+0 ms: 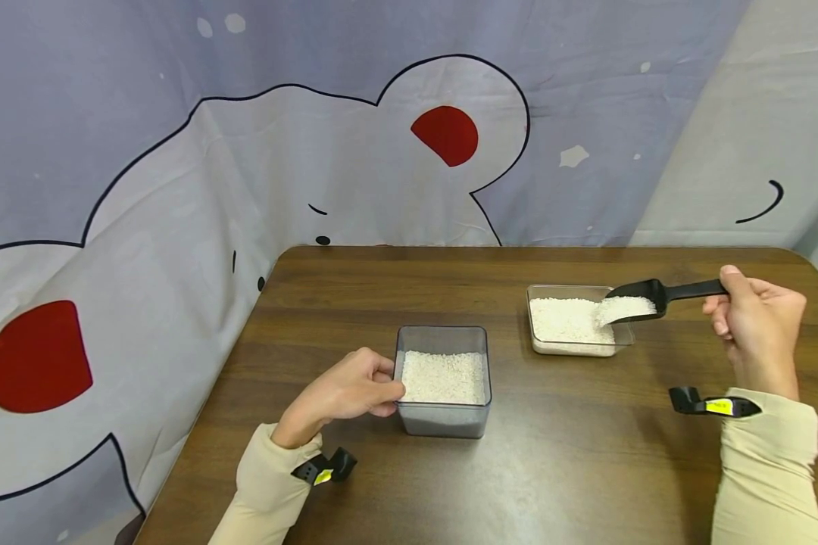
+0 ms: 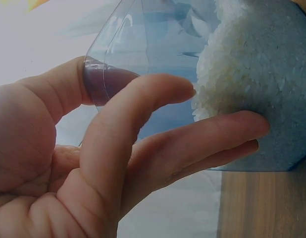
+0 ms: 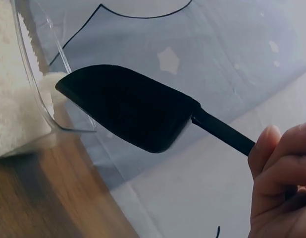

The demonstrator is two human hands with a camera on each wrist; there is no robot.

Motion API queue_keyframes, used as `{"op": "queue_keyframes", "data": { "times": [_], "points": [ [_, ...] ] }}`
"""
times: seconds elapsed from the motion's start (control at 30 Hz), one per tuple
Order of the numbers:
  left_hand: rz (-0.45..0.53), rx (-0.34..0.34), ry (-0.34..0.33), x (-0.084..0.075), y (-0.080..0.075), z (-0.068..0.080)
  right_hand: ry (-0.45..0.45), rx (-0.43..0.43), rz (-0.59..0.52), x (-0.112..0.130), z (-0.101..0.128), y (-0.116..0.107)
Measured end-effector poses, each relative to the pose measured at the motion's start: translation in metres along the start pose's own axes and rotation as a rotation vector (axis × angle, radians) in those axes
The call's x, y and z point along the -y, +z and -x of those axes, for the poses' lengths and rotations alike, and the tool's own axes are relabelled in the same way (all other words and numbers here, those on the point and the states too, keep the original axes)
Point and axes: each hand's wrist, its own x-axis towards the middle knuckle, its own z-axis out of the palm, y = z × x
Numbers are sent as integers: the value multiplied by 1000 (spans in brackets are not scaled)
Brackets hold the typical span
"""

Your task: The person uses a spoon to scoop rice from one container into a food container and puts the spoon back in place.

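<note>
My left hand (image 1: pixel 344 390) pinches the left wall of a tall grey see-through container (image 1: pixel 443 420), which holds white rice (image 1: pixel 443 377). In the left wrist view the thumb (image 2: pixel 106 82) shows through the clear wall, and the fingers (image 2: pixel 202 139) lie along the near side. My right hand (image 1: pixel 763 322) grips the handle of a black scoop (image 1: pixel 660 295). Rice (image 1: pixel 627 306) fills the scoop's bowl, whose tip is over the right part of a low clear container (image 1: pixel 540 344) with more rice (image 1: pixel 562 322) in it. From the right wrist only the scoop's dark underside shows.
Both containers stand on a brown wooden table (image 1: pixel 552 454), the low one farther back and to the right. Behind the table hangs a cloth (image 1: pixel 354 166) with a cartoon print. Each wrist wears a black strap (image 1: pixel 716 405) with a small camera.
</note>
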Motion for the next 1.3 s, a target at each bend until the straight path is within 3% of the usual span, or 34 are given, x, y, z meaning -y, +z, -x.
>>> {"op": "queue_keyframes", "data": {
  "times": [0.23,0.37,0.53,0.63,0.8,1.07,1.3],
  "points": [
    [2,0,3,0,-1,0,-119,-31,113,4,4,9],
    [1,1,0,1,-1,0,-127,-54,179,7,5,11],
    [12,3,4,1,-1,0,-119,-39,148,5,4,12],
    [17,4,2,1,-2,0,-87,-32,97,3,3,13],
    [17,4,-5,1,-1,0,46,-7,10,0,4,15],
    [9,6,-15,3,0,-2,197,188,-182,-6,13,26],
    [-4,0,-17,3,-1,-2,281,292,-192,-12,23,45]
  ]
}}
